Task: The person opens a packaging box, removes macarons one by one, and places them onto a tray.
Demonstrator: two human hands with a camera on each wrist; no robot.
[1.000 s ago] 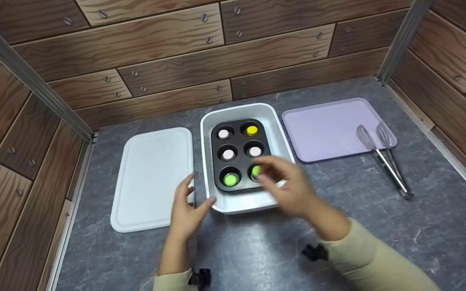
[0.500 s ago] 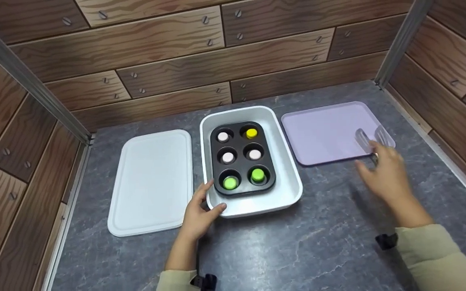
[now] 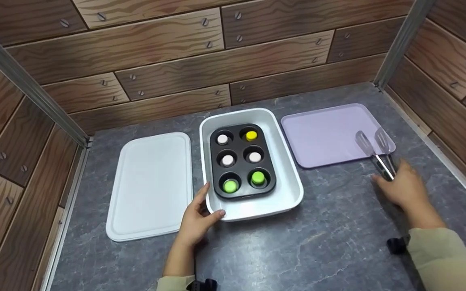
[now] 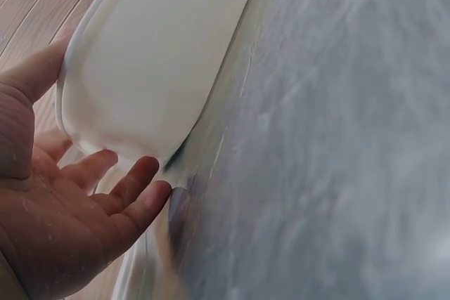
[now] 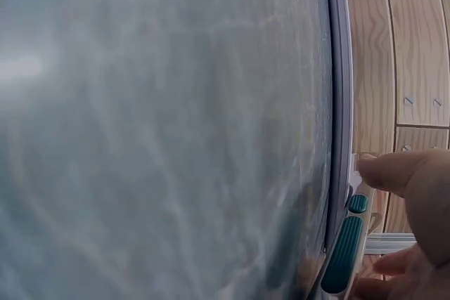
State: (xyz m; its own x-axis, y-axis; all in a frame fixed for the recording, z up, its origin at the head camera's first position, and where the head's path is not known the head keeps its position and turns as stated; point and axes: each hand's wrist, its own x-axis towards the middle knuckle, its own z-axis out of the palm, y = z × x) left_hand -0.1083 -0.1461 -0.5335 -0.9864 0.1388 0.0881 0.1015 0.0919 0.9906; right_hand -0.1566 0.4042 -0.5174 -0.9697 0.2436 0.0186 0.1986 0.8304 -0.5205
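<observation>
My left hand point(image 3: 196, 222) is at the near left corner of a white rectangular baking dish point(image 3: 257, 210), thumb on its rim and relaxed fingers along its wall. Inside the dish lies a dark muffin tin point(image 3: 241, 165). Its cups hold small round-topped pieces: green pieces point(image 3: 258, 178) in the near row, white pieces point(image 3: 227, 160), and a yellow piece point(image 3: 251, 135) at far right. My right hand point(image 3: 407, 190) is over the handle end of metal tongs point(image 3: 384, 167). In the right wrist view, thumb and fingers stand apart on either side of the tongs' green-gripped handle point(image 5: 342, 254).
Left of the dish lies a flat pale lid-like board point(image 3: 150, 186). On the right is a lilac tray point(image 3: 322, 137), the tongs' slotted heads resting over its near right corner. Wood-patterned walls point(image 3: 168, 44) enclose the grey marbled table point(image 3: 265, 254).
My right hand has left the near right muffin cup and its green piece, moving right to the tongs. My left hand has come against the dish's near left corner.
</observation>
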